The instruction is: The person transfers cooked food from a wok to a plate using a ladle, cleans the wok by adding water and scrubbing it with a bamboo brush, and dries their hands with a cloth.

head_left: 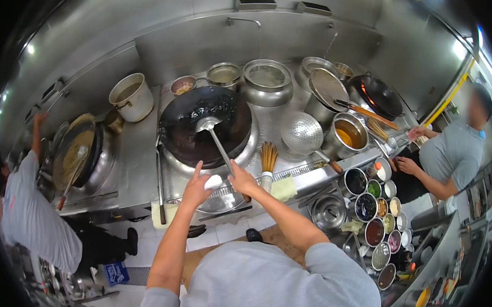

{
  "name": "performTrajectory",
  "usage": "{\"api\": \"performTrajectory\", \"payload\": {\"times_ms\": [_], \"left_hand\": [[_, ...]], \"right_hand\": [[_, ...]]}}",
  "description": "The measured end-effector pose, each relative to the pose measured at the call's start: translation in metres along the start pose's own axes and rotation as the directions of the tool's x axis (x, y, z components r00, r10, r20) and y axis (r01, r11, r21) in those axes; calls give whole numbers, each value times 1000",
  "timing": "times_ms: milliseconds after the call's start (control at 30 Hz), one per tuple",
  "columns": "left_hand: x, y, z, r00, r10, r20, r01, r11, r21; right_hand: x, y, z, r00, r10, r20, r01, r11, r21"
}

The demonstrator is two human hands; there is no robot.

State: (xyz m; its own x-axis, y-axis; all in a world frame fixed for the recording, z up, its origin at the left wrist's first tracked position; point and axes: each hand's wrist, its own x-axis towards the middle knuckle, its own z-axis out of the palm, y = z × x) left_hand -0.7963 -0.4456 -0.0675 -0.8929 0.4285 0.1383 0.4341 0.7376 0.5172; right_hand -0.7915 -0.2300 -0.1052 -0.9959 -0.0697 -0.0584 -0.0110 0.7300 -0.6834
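My right hand [241, 181] is closed round the handle of a long metal ladle [216, 138], whose head rests inside a large black wok [183, 122]. Dark, glossy liquid or wet residue shows in the wok. Just left of the handle, my left hand [198, 189] is raised near the wok's front edge, its index finger extended. A small white object [213, 182] lies against that hand; whether it is a cloth or something else I cannot make out.
A bamboo brush [268, 157] and a perforated strainer [302, 133] lie right of the wok. Metal pots [267, 82] line the back. Ingredient containers [374, 232] stand at right. Co-workers [40, 209] [451, 158] stand on both sides.
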Motion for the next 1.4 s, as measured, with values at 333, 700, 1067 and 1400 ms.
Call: {"api": "performTrajectory", "payload": {"times_ms": [333, 700, 1067, 1400], "left_hand": [[-15, -8, 1, 996, -89, -10, 89, 995, -46], [-255, 10, -9, 159, -987, 21, -61, -31, -998], [-512, 180, -6, -468, -875, -121, -681, 445, -581], [-616, 264, 20, -520, -757, -396, -708, 641, -296]], "right_hand": [[-30, 77, -21, 998, 31, 48, -52, 838, 543], [-3, -3, -36, 976, -215, 28, 133, 694, 707], [-59, -194, 49, 521, -718, 463, 282, 656, 700], [-135, 40, 336, -249, -329, 911, 805, 452, 384]]}}
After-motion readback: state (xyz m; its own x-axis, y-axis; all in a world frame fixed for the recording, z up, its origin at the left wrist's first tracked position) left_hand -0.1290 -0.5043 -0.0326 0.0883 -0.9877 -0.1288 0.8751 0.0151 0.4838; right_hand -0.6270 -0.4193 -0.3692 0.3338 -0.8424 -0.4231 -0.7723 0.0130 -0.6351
